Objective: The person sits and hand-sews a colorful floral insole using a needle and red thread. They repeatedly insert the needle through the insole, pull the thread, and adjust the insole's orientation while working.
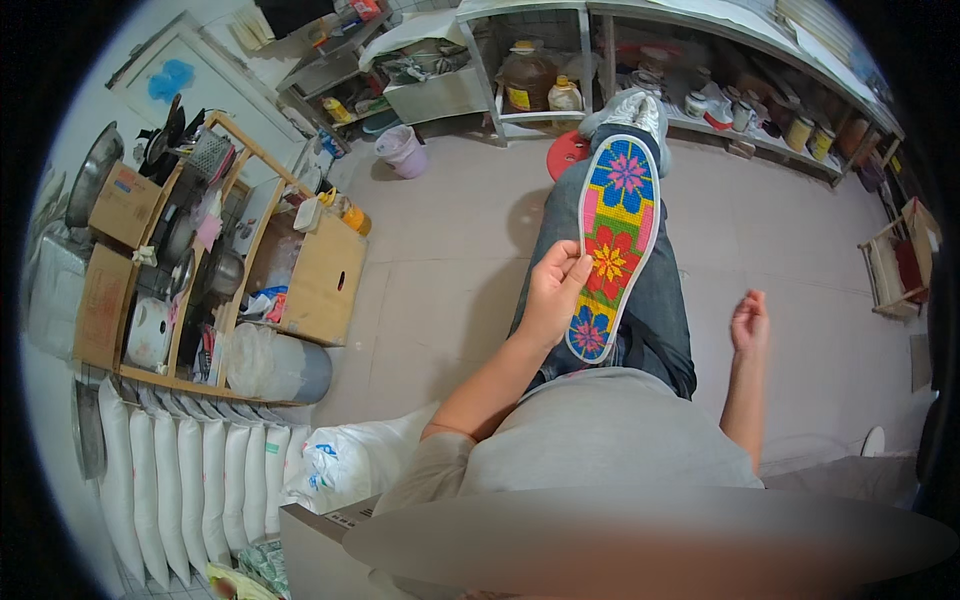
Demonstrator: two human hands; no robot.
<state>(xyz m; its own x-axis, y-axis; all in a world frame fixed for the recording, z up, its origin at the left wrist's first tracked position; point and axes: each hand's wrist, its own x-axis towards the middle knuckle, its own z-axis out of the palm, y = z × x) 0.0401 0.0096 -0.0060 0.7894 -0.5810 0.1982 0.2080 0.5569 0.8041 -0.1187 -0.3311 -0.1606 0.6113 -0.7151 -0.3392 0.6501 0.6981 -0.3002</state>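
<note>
An embroidered insole (612, 250) rests along my raised leg in jeans, its toe end pointing away from me. Bright stitched flowers in blue, red, pink and yellow cover it inside a white edge. My left hand (553, 295) grips its left edge near the middle, thumb on top and fingers partly hidden beneath. Off to the right, apart from the insole, my right hand (750, 322) is raised with its fingers drawn together. Anything in that pinch, such as a thread or needle, is too small to make out.
Left of me stands a wooden rack (200, 290) with pans and cardboard boxes, beside several white sacks (190, 480). A lilac bucket (402, 153) and a red stool (567, 155) are ahead. Shelves with jars (742, 115) line the back; a small chair (900, 258) is at right.
</note>
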